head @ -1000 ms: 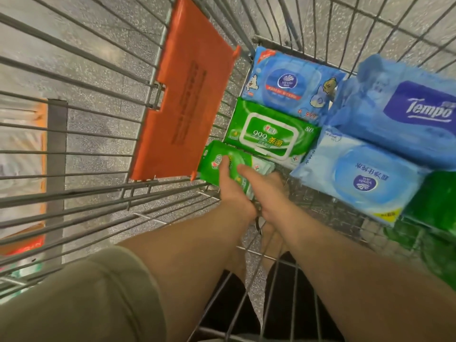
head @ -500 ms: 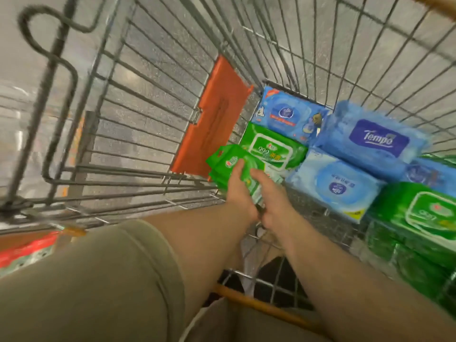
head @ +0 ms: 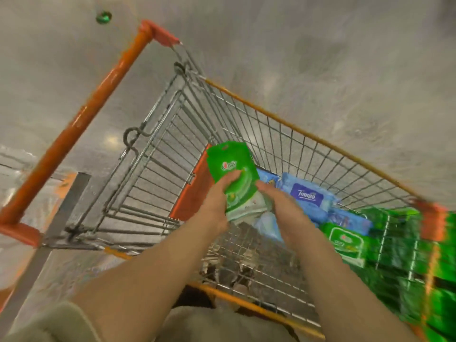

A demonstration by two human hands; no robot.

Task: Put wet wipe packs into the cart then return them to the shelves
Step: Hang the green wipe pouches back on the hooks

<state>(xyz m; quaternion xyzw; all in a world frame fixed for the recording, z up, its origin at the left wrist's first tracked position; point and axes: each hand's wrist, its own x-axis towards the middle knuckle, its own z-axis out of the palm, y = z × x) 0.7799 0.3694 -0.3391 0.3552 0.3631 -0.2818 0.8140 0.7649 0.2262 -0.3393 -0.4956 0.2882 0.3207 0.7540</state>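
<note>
A small stack of green wet wipe packs [head: 230, 169] is held above the wire cart [head: 291, 144], near the orange flap [head: 195, 193] on the cart's left. My left hand [head: 217, 203] grips the stack from the left, thumb on its front. On the stack's right side my right hand [head: 283, 208] holds it, fingers wrapped behind. Still inside the cart lie a blue Tempo pack [head: 308, 196], other blue packs [head: 350, 220] and a green lidded pack [head: 345, 240].
The cart's orange handle bar [head: 81, 117] runs diagonally at the left, with the folded wire child seat [head: 148, 174] below it. More green packs [head: 424, 267] blur at the right edge. Grey speckled floor [head: 320, 58] surrounds the cart. A grey post [head: 61, 218] stands at the left.
Both hands have lifted the green packs up out of the cart's bottom. The view has pulled back and up, so the whole cart and its handle now show.
</note>
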